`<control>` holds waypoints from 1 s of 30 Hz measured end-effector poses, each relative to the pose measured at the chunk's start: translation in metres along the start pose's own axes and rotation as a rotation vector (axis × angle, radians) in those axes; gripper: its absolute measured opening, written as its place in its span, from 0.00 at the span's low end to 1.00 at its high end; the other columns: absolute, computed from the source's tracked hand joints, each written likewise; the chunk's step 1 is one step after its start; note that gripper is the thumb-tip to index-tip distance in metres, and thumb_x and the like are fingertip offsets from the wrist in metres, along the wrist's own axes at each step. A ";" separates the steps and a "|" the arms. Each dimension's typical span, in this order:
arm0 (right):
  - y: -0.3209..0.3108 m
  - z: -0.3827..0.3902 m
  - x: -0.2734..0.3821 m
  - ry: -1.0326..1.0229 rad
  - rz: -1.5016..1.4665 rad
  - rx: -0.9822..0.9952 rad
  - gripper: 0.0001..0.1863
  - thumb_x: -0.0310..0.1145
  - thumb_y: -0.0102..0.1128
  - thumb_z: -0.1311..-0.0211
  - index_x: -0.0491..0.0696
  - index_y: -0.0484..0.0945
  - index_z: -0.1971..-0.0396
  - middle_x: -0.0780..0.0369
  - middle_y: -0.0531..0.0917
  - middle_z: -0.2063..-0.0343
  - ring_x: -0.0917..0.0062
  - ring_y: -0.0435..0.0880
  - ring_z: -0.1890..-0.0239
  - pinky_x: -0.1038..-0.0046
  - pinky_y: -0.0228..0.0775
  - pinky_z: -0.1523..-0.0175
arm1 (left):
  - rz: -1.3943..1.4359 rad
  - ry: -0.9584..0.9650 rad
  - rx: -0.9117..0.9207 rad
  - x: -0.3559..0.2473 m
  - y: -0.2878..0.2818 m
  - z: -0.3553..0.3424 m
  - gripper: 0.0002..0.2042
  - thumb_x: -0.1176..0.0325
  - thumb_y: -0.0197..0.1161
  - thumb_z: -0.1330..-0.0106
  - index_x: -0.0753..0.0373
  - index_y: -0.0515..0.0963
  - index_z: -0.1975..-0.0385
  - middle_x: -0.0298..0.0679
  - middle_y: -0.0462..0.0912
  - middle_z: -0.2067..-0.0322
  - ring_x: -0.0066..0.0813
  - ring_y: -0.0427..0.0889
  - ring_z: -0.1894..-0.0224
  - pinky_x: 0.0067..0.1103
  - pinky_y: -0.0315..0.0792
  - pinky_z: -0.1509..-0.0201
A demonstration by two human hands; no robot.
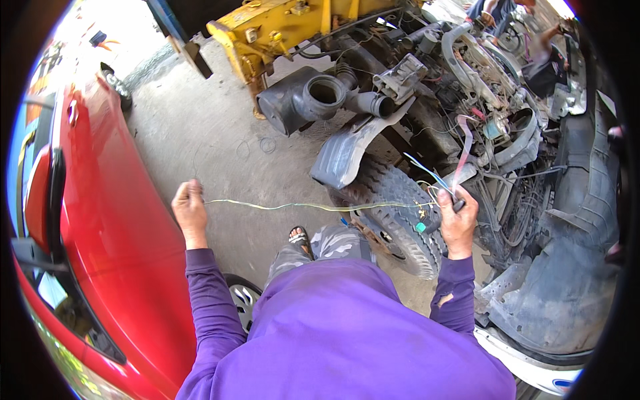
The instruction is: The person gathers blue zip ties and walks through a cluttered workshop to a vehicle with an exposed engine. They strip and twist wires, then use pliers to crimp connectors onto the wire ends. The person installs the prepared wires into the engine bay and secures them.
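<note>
A thin yellow-green wire (pixel 287 207) stretches, slightly slack, between my two hands. My left hand (pixel 191 215) pinches its left end beside the red car (pixel 120 220). Over the large tyre (pixel 410 233), my right hand (pixel 459 227) is closed round a wire bundle with a short black piece (pixel 458 205) poking out of the grip. Blue and white wire ends (pixel 427 169) stick up from that hand. Next to its fingers hangs a dark part with a green tip (pixel 421 227); small yellow wire ends show near it.
An exposed engine (pixel 493 87) with hoses and cables fills the right side. Ahead are a yellow metal frame (pixel 273 33), a black air-filter housing (pixel 290 100) and a grey mudguard (pixel 347 150). Thin loops of wire (pixel 267 145) lie on the concrete floor. Another person (pixel 497 13) is at the far right.
</note>
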State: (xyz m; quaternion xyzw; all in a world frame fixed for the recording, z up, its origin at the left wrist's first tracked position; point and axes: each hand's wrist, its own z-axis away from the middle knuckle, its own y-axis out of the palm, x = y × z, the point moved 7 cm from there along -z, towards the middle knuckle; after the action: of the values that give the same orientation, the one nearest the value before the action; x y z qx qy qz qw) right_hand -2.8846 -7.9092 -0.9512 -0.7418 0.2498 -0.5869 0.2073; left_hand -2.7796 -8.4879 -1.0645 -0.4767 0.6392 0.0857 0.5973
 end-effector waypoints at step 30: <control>0.215 -0.172 0.086 0.551 -0.264 0.099 0.09 0.30 0.67 0.37 0.40 0.83 0.61 0.61 0.83 0.75 0.79 0.77 0.72 0.72 0.71 0.63 | 0.206 0.986 1.694 -0.235 0.376 -0.093 0.33 0.68 0.73 0.48 0.62 0.72 0.38 0.44 0.84 0.49 0.43 0.81 0.42 0.53 0.55 0.24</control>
State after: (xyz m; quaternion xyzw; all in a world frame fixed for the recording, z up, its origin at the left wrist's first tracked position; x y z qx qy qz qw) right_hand -3.0636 -8.1342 -0.9761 -0.5697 0.1692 -0.7992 0.0895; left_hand -3.1498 -8.2324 -1.0131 0.1846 0.7052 -0.5574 0.3973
